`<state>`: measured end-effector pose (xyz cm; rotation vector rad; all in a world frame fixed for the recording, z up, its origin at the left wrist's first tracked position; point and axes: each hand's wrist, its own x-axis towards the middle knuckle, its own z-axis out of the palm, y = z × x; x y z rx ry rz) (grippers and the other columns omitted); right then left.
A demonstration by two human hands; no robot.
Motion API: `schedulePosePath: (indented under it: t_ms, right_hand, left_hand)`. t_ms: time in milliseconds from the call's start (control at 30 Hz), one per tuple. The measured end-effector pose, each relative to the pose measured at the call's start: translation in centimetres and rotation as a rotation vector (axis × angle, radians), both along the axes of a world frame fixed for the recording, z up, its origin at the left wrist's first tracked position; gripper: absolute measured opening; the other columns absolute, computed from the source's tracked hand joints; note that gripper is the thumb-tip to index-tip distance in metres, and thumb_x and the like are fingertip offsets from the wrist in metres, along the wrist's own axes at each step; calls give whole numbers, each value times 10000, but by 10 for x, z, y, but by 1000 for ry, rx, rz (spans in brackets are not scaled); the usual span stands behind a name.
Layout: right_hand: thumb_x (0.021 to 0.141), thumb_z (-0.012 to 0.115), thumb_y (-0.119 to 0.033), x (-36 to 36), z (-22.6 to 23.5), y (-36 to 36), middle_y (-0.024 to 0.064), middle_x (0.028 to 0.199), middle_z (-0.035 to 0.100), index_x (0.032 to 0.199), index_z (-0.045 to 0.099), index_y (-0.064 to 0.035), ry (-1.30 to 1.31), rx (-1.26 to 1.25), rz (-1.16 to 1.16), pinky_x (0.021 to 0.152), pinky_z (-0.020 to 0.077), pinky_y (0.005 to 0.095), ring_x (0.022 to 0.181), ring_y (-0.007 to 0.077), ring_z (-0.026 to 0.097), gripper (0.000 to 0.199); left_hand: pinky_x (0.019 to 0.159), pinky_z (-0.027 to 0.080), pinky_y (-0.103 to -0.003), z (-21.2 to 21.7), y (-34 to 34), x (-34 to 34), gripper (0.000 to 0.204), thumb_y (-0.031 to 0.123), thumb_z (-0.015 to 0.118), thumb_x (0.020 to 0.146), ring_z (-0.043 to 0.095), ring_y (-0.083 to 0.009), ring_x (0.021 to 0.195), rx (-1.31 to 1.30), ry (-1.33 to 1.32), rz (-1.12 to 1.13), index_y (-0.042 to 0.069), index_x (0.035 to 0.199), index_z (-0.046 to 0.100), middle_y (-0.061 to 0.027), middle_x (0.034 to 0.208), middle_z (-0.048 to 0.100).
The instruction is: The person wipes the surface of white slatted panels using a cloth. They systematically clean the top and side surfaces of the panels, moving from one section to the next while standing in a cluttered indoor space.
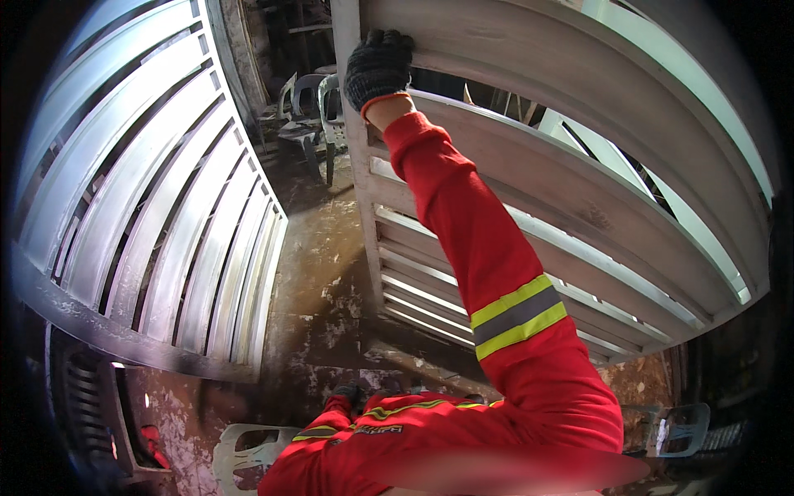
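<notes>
Up at the far side, the right hand (pixel 378 66), in a dark knit glove, lies curled over the edge of the grey slatted gate panel (pixel 579 190) on the right. Near the lower edge the left hand (pixel 347 395) is mostly hidden; I cannot tell its grip. Another slatted panel (pixel 157 223) stands left, plastic chairs (pixel 310 107) beyond.

Bright sunlight, strong fisheye bending, dark rim.

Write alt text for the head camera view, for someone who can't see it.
A right hand in a black knit glove, on a red sleeve with a reflective band, grips the edge of a slatted grey gate panel. A second slatted panel stands open to the left, with plastic chairs on the stained floor beyond. The left hand is low, near the body, holding nothing visible.
</notes>
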<state>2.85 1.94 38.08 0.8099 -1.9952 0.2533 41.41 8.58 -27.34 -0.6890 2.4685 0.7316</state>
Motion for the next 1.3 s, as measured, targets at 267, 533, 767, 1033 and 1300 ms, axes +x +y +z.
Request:
schedulePosePath:
  t_ms: [267, 533, 767, 1033, 1300]
  right_hand:
    - [698, 589, -299, -8, 9, 24, 138, 980, 613, 857, 669, -95, -66, 66, 382, 821, 410, 461, 973, 325, 543, 270]
    - [711, 592, -352, -7, -8, 18, 180, 1146, 532, 1132, 535, -26, 209, -158, 111, 973, 287, 528, 1091, 340, 459, 535]
    - [744, 568, -374, -3, -3, 8, 202, 1159, 557, 1226, 511, -59, -56, 27, 234, 986, 242, 565, 1111, 385, 471, 579]
    - [729, 611, -337, -38, 12, 27, 124, 968, 662, 1083, 620, -122, 22, 196, 627, 882, 447, 426, 967, 306, 607, 414]
    - [760, 559, -247, -26, -56, 76, 155, 1094, 590, 1156, 538, -51, 76, 15, 352, 937, 382, 463, 1038, 319, 544, 442]
  left_hand:
    - [882, 435, -483, 0, 0, -7, 415, 383, 436, 845, 546, -410, 1032, 3, -22, -33, 69, 1058, 604, -233, 1154, 556]
    - [874, 440, -483, 2, 3, -26, 403, 374, 452, 838, 551, -411, 1020, 5, 4, -75, 69, 1057, 599, -233, 1148, 559]
    - [867, 444, -483, 1, 15, -21, 394, 365, 466, 831, 556, -412, 1009, 19, 11, -71, 69, 1056, 595, -233, 1143, 562]
    - [858, 448, -483, -1, 13, -16, 384, 356, 482, 823, 561, -413, 996, 5, -32, -106, 68, 1055, 590, -233, 1137, 564]
    - [850, 453, -483, -2, 17, -5, 376, 346, 498, 816, 566, -414, 984, 5, -69, -108, 68, 1053, 585, -233, 1131, 567]
